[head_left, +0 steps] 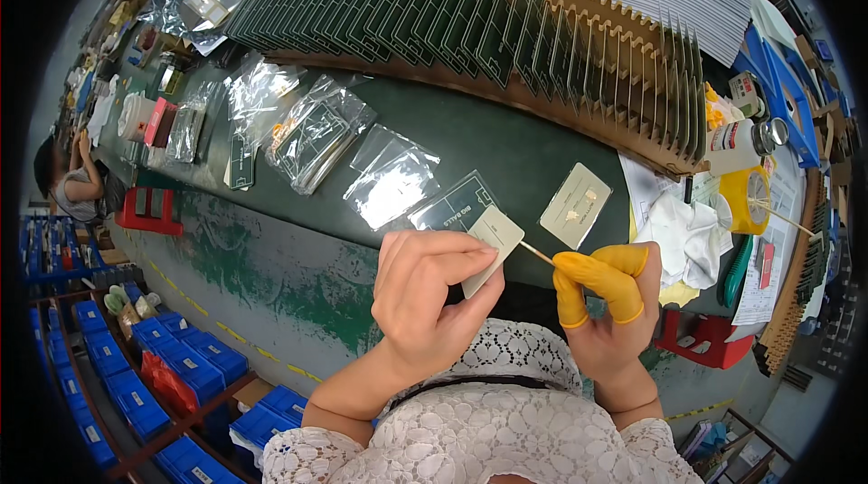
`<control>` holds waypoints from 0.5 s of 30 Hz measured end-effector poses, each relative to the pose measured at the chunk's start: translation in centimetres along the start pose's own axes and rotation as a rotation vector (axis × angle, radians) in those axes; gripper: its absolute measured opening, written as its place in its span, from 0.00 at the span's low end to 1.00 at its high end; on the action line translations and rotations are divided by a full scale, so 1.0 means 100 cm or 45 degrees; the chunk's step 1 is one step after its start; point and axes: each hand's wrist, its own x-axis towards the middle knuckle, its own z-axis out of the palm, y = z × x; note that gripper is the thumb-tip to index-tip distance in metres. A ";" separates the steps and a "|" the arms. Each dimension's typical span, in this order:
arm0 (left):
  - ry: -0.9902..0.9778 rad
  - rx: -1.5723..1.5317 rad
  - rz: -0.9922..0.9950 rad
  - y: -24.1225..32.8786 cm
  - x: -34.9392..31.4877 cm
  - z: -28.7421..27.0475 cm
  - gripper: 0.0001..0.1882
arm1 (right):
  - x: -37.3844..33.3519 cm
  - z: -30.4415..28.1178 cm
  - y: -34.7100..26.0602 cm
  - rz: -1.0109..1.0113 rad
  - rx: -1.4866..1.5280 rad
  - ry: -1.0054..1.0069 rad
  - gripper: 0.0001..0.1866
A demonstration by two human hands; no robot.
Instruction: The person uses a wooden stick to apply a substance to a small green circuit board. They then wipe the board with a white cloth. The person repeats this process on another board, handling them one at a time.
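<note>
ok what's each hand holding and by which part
The left hand pinches a pale card by its left side; the right hand grips a thin stick behind its exposed tip.

Stick (538,254) meets pale card (497,232) edge

Left hand (425,294) pinches the card; right hand (613,317), yellow finger covers (588,272) on, grips the stick. Second card (576,208) flat on green table (443,104). Clear bags (393,181) left, brown rack (579,127) at back.

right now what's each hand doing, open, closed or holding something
Left hand: closed, holding a card between thumb and fingers.
Right hand: closed, holding a thin stick, its tip at the card's edge.
</note>
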 end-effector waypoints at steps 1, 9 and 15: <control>0.001 0.000 -0.001 0.000 0.000 0.000 0.18 | 0.000 0.000 0.001 -0.003 -0.006 0.006 0.20; 0.010 -0.002 0.002 -0.001 0.000 0.000 0.18 | 0.001 0.001 -0.001 -0.001 -0.003 -0.007 0.19; 0.005 0.007 0.004 -0.001 0.001 0.000 0.17 | 0.000 -0.001 -0.002 0.008 -0.009 -0.033 0.20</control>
